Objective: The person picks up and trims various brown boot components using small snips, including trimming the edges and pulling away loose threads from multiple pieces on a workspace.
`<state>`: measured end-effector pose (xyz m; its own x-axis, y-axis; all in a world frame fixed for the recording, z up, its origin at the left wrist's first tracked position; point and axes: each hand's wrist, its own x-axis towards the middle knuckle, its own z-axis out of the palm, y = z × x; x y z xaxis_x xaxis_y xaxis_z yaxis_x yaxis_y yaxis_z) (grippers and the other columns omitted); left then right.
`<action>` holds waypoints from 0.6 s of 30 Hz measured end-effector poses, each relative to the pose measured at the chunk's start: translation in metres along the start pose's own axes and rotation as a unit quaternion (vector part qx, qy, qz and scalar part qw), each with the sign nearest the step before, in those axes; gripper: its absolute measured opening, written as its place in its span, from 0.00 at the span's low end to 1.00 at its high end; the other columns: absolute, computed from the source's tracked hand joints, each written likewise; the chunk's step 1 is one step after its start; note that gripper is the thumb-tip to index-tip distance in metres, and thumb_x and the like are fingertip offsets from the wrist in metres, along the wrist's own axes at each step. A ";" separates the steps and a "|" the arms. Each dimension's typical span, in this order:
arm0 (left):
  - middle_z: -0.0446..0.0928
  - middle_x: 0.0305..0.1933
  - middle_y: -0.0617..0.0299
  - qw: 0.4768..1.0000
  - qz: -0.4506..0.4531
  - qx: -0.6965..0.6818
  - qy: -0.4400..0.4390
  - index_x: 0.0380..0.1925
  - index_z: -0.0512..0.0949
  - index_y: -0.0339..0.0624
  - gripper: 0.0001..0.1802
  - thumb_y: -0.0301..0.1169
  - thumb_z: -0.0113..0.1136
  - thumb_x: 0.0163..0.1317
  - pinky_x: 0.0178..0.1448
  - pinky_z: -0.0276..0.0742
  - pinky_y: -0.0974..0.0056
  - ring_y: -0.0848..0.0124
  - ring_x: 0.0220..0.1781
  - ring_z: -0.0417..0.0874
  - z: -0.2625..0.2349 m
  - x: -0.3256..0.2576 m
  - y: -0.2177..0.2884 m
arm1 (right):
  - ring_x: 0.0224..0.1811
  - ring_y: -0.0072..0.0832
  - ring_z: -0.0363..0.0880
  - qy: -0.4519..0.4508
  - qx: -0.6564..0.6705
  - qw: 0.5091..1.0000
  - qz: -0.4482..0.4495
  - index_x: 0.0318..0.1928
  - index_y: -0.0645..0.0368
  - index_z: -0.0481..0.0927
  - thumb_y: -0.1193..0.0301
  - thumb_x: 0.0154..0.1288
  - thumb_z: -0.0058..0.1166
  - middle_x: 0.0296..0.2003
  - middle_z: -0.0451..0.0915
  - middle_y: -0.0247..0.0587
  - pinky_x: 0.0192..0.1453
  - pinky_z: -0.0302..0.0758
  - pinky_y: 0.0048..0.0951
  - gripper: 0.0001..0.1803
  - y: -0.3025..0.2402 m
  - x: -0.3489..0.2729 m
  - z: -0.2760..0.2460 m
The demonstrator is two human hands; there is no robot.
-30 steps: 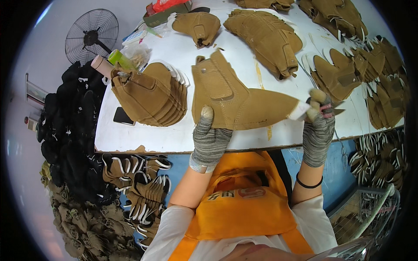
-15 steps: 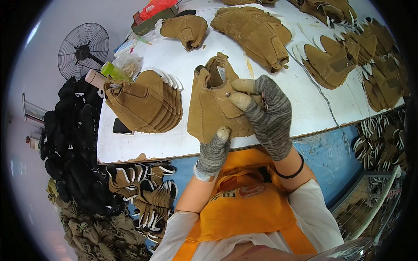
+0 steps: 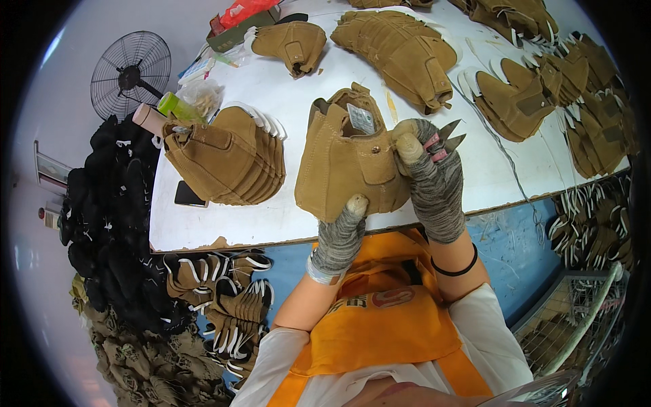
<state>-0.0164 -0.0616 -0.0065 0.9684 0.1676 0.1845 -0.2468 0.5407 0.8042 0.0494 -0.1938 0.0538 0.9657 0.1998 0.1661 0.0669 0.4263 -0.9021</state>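
A brown suede shoe upper point(image 3: 342, 163) is held up over the near edge of the table, its opening upward and a pale label showing inside. My left hand point(image 3: 344, 227), in a grey knit glove with bare-looking pale fingertips, grips its lower edge with the thumb in front. The other fingers are hidden behind it. My right hand point(image 3: 434, 183), gloved alike, is closed beside the upper's right side, by a flap with a small round metal stud point(image 3: 376, 149). Small thread snips point(image 3: 444, 141) with pink-wrapped handles sit in that hand, blades pointing right and away from the upper.
Left on the white table point(image 3: 203, 230) stands a stack of brown uppers point(image 3: 227, 159), beside a dark phone point(image 3: 190, 194) and a green-topped bottle point(image 3: 178, 108). More uppers point(image 3: 400, 54) lie at the back and right. A wire cart point(image 3: 569, 319) is at lower right.
My right hand has drawn back right from the stud and turned, bringing the snips' blades into sight. The upper has shifted slightly right, showing its inner label more fully.
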 end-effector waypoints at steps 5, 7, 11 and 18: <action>0.69 0.58 0.53 0.999 -0.001 -0.033 0.026 0.62 0.59 0.36 0.42 0.43 0.69 0.52 0.62 0.71 0.56 0.61 0.58 0.73 0.005 0.001 0.002 | 0.37 0.20 0.75 -0.002 -0.022 0.999 0.025 0.45 0.60 0.79 0.56 0.61 0.59 0.35 0.79 0.32 0.44 0.73 0.23 0.20 0.003 0.003 -0.007; 0.68 0.59 0.53 0.998 -0.014 -0.061 0.027 0.63 0.58 0.37 0.43 0.42 0.69 0.52 0.63 0.71 0.55 0.59 0.59 0.72 0.005 0.000 0.005 | 0.37 0.20 0.74 -0.019 -0.083 0.996 -0.035 0.45 0.60 0.78 0.55 0.61 0.59 0.35 0.78 0.32 0.45 0.73 0.23 0.22 0.001 0.003 -0.008; 0.66 0.61 0.51 0.991 -0.045 -0.124 0.013 0.65 0.55 0.38 0.45 0.40 0.68 0.52 0.64 0.70 0.50 0.56 0.61 0.70 0.001 -0.002 0.012 | 0.37 0.22 0.73 -0.049 -0.192 0.965 -0.172 0.44 0.60 0.77 0.53 0.60 0.59 0.37 0.76 0.32 0.45 0.72 0.24 0.23 -0.001 0.001 -0.011; 0.64 0.63 0.49 0.981 -0.067 -0.185 0.004 0.66 0.53 0.38 0.45 0.39 0.67 0.53 0.66 0.68 0.47 0.53 0.63 0.69 -0.013 -0.002 0.016 | 0.37 0.34 0.72 -0.165 -0.475 0.822 -0.265 0.40 0.57 0.77 0.62 0.61 0.57 0.33 0.72 0.39 0.43 0.72 0.31 0.13 -0.024 0.009 -0.024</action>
<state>-0.0225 -0.0428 -0.0015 0.9930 0.0806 0.0863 -0.1153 0.8196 0.5611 0.0624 -0.2230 0.0673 0.6272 0.5040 0.5938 0.7742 -0.3205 -0.5457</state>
